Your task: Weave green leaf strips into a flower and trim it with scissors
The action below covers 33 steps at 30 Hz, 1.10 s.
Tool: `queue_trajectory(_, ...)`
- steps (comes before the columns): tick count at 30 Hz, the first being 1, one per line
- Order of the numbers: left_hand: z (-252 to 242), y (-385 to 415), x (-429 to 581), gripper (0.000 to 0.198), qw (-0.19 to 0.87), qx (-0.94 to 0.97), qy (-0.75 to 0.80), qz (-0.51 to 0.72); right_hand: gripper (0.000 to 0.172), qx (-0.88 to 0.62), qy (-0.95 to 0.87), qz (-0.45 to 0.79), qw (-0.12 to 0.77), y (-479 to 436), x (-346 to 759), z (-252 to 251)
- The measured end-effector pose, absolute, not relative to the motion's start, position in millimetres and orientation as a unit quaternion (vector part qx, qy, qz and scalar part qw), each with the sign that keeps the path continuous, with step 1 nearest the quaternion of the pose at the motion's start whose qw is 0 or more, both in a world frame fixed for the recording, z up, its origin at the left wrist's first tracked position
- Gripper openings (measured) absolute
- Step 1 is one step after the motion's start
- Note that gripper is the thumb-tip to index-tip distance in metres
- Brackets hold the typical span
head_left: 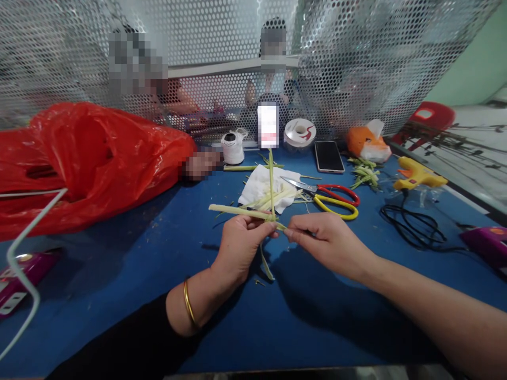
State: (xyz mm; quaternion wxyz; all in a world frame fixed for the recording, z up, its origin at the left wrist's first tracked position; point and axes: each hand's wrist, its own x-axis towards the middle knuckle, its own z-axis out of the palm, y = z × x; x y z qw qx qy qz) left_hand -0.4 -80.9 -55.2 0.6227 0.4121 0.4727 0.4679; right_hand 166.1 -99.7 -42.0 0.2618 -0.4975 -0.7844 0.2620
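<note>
Pale green leaf strips (241, 211) cross each other between my two hands, above the blue table. My left hand (240, 240) pinches them near the crossing, thumb on top; one strip stands upright and another hangs down below. At the right end of the strips, my right hand (322, 237) is closed with thumb and forefinger on a strip tip. Just beyond lies a white cloth or tissue (253, 184) with more pale strips on it. Scissors (336, 200) with one red and one yellow handle rest slightly open beside it, past my right hand.
A red plastic bag (99, 163) fills the left side. Along the back stand a thread spool (233, 149), a lit phone (268, 125) and a ribbon roll (300, 134). A dark phone (329, 156), tissue pack (368, 141), yellow glue gun (420, 174) and black cable (414, 227) lie rightward.
</note>
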Motion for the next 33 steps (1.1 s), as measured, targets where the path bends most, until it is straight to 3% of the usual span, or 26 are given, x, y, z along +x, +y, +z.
queue_trajectory(11,-57,-76,-3,0.020,0.666,0.413,0.456,0.423,0.033,-0.482,-0.790,0.291,0.241,-96,171,-36)
queue_trajectory(22,-64,-76,-4,0.014,0.634,0.447,0.447,0.444,0.026,-0.420,-0.846,0.208,0.253,-108,165,-33)
queue_trajectory(28,-59,-76,-7,0.018,0.713,0.387,0.424,0.403,0.029,-0.414,-0.845,0.263,0.213,-103,171,-28)
queue_trajectory(30,-54,-77,-8,0.020,0.738,0.383,0.416,0.367,0.032,-0.451,-0.800,0.278,0.282,-99,176,-24)
queue_trajectory(33,-49,-81,-8,0.019,0.750,0.424,0.406,0.306,0.023,-0.515,-0.718,0.156,0.442,-94,182,-20)
